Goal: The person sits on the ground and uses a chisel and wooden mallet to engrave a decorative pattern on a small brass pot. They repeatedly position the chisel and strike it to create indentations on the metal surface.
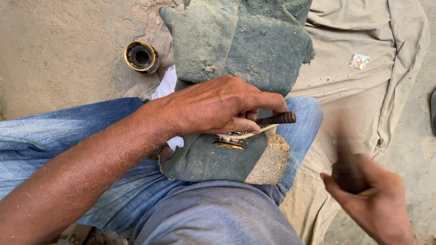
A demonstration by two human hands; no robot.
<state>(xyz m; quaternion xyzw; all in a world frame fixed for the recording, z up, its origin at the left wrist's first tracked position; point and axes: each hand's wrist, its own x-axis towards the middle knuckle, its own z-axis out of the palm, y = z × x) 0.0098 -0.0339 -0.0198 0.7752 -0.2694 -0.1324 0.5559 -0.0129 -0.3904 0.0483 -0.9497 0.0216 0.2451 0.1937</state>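
Note:
My left hand (218, 106) grips a dark rod-like tool (277, 119) and presses down on a small gold-and-black patterned piece (230, 139) that lies on a dusty green cloth (236, 41). The cloth drapes over a stone block (272, 161) resting on my lap. My right hand (368, 193) hovers blurred at the lower right, away from the block, fingers curled; whether it holds anything is unclear. A second gold-rimmed dark ring-shaped piece (141, 56) lies on the ground at upper left.
I sit on a beige sheet (363, 100) spread over sandy ground (59, 50). My jeans-clad legs (54, 136) fill the lower left. A small shiny wrapper (359, 61) lies on the sheet. White cloth (166, 86) peeks out under the green one.

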